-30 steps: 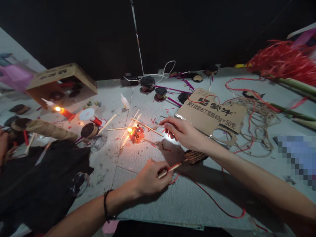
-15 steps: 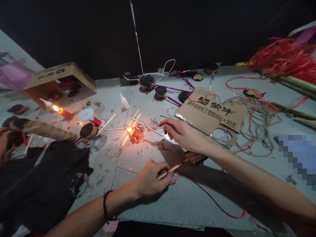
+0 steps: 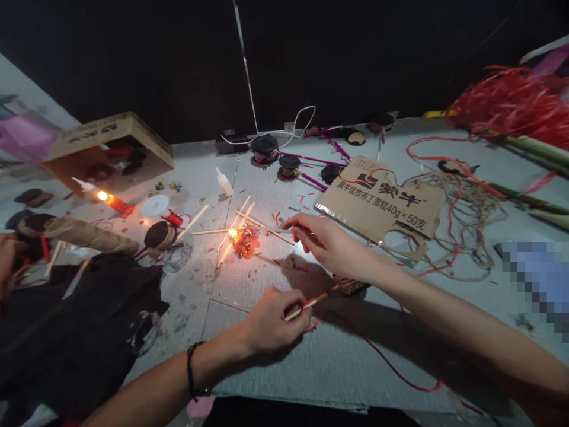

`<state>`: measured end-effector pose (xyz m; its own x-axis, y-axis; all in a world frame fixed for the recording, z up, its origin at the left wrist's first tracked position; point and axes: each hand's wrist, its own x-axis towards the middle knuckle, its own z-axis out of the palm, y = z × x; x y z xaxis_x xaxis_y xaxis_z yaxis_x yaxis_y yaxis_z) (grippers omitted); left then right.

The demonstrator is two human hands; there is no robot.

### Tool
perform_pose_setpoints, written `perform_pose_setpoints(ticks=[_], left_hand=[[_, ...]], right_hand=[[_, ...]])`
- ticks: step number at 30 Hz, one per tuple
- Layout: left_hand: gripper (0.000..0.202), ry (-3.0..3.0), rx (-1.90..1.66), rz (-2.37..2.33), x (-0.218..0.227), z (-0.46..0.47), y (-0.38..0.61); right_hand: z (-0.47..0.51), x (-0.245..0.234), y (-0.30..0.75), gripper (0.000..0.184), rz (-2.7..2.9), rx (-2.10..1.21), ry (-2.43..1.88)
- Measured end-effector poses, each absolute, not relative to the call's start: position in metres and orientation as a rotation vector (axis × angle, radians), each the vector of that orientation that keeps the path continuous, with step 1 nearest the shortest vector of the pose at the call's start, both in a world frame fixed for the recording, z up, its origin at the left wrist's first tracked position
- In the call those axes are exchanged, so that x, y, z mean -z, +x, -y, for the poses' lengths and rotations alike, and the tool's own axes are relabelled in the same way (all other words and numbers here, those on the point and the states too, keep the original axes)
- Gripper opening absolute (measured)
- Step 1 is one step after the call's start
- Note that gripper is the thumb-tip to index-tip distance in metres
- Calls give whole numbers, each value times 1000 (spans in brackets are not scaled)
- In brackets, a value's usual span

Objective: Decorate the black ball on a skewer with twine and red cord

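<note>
Right hand [image 3: 326, 243]: thumb and fingertips pinched together on a thin wooden stick [image 3: 267, 226], gripped near one end, apparently to keep the fingers well back from the fire; its other end runs left toward the burning pile.

Left hand [image 3: 271, 323]: fingers closed around a short stick [image 3: 311, 302] bound with red thread, its far end near a woven brown pad [image 3: 351, 286].

Fire: a small flame [image 3: 233, 233] on a glowing red lump [image 3: 246, 244], among loosely crossed sticks [image 3: 226, 249] on the table [image 3: 338, 356].

Surroundings: a printed cardboard sheet [image 3: 377, 201] lies beyond the right hand, with tangled twine [image 3: 466, 219] and red raffia [image 3: 511, 101] further right. To the left stand a lit red candle [image 3: 116, 204], a tilted carton [image 3: 109, 148], a glue bottle [image 3: 224, 182] and a twine roll [image 3: 86, 234], above a black cloth [image 3: 66, 320]. Another person's hand [image 3: 6, 261] shows at the far left edge.
</note>
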<state>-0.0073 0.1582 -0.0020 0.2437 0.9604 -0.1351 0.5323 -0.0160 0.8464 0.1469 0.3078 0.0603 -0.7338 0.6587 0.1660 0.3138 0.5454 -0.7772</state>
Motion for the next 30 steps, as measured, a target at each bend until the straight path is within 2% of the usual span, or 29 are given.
perform_pose_setpoints(ticks=[3,12,18,25,30], left_hand=[[30,1673,-633,-1406,2,-159,-8],[30,1660,-615,-1398,-2,-159,-7],[30,1667,-611,-1414,2,-159,-8],[30,1648,-614,-1407,1,-160,-7],[29,1637,-614,-1396,-2,-160,-7]], right_hand=[[-306,-65,148,31,2331,-1040,-789],[-312,-43,143,20,2497,-1007,-752],[-307,-54,145,24,2363,-1028,-711],[-310,-32,140,25,2493,-957,-746],[-310,-39,145,23,2547,-965,-763]])
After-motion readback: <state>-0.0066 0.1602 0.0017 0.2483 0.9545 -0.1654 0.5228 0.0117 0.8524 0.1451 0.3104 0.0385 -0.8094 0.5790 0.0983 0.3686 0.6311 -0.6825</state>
